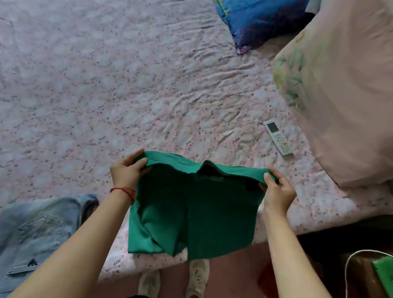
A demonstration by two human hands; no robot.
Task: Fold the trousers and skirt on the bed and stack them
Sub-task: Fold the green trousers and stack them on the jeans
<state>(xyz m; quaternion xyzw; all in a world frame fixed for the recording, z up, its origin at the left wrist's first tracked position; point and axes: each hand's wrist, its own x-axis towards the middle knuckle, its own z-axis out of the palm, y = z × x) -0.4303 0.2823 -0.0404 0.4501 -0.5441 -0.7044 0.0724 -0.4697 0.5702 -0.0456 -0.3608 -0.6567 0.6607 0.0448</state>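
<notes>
The left hand (pixel 128 171) grips the left end of the green skirt's (pixel 195 210) waistband, fingers curled over the top edge and thumb on the near face; the right hand (pixel 278 190) pinches the right end the same way. Between them the waistband is stretched level, sagging open a little at the middle, and the skirt hangs down in front of the near edge of the bed (pixel 102 82), its hem loose above the floor (pixel 234 281) and the person's two pale shoes (pixel 197 280). A red string (pixel 124 191) circles the left wrist. The jeans (pixel 35 237) lie folded on the floral sheet at the lower left, near the bed's edge, just beside the left forearm and apart from the skirt. A white remote (pixel 278 137) rests on the sheet to the right, screen up, close to a large pink duvet (pixel 350 90) heaped at the bed's right end. A blue pillow (pixel 257 15) lies at the far side. At the lower right, off the bed, a dark container with a pale wire rim (pixel 348 266) holds something bright green (pixel 389 281); what it is cannot be told.
</notes>
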